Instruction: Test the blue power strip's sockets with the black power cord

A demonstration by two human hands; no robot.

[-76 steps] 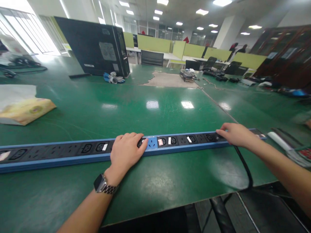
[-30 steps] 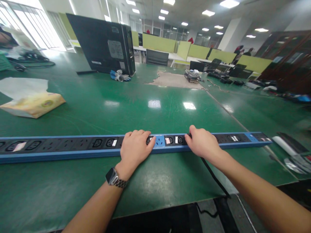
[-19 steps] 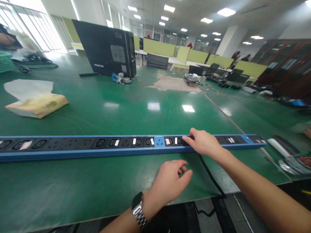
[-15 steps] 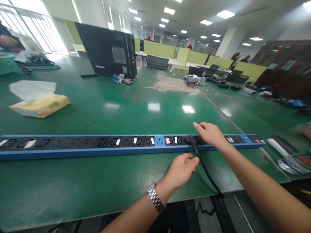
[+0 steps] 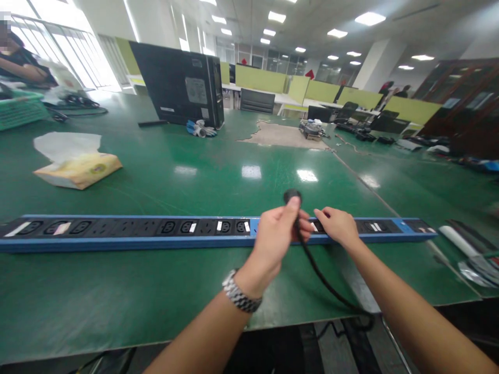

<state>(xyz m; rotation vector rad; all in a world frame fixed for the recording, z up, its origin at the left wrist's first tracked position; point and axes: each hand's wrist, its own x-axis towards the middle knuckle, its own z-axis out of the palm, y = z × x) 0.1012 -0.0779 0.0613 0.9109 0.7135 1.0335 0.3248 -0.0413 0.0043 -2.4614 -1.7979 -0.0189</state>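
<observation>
My left hand [image 5: 275, 234], with a metal watch [image 5: 240, 293] on its wrist, is closed around a black power plug [image 5: 292, 197]. The plug is lifted above the long blue and black power strip [image 5: 136, 244], apart from its sockets. From it a black cable [image 5: 317, 270] curves down and over the near table edge. My right hand [image 5: 338, 226] is on the strip just to the right, its fingers closed over the strip's body and partly hidden. Some sockets on the strip carry white stickers, and the left hand covers several of its sockets.
On the green table [image 5: 156, 296] are a tissue pack [image 5: 83, 169], a black computer tower [image 5: 183, 85], gloves [image 5: 200, 128] and a basket [image 5: 21, 110]. A clear-wrapped item [image 5: 477, 270] lies past the strip's right end. A person [image 5: 25, 65] is at the far left.
My left hand, open beside the cable before, now grips the plug, which has come out of the strip and moved up and left. My right hand stays at the strip, its thumb lower.
</observation>
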